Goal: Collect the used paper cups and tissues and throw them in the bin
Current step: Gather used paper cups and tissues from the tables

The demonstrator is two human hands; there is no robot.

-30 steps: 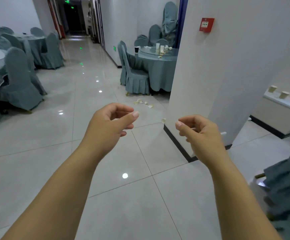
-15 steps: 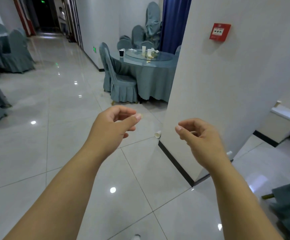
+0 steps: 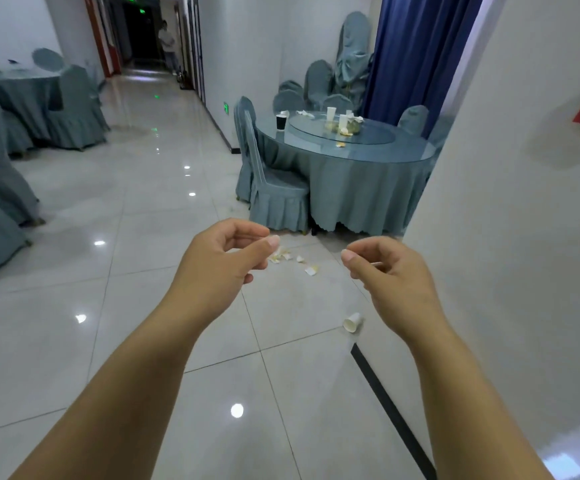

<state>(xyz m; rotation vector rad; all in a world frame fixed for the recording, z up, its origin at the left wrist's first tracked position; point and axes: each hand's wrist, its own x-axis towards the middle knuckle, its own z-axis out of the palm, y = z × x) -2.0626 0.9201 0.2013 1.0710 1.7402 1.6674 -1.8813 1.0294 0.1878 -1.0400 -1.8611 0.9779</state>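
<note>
Where the wall corner meets the floor, one white paper cup (image 3: 352,322) lies on its side, just below the right hand (image 3: 390,271). About five tissue scraps (image 3: 311,270) are strewn on the tiles between both hands. Farther off, the round table (image 3: 368,188) carries two upright white cups (image 3: 331,113) and yellowish scraps on its glass turntable (image 3: 375,137), plus one black cup (image 3: 281,121) beside it; their contents cannot be told. The left hand (image 3: 226,261) is loosely curled, holding nothing; whether the right pinches a thin sliver I cannot tell. Against half a second ago, table and litter are nearer and the hands are unchanged.
</note>
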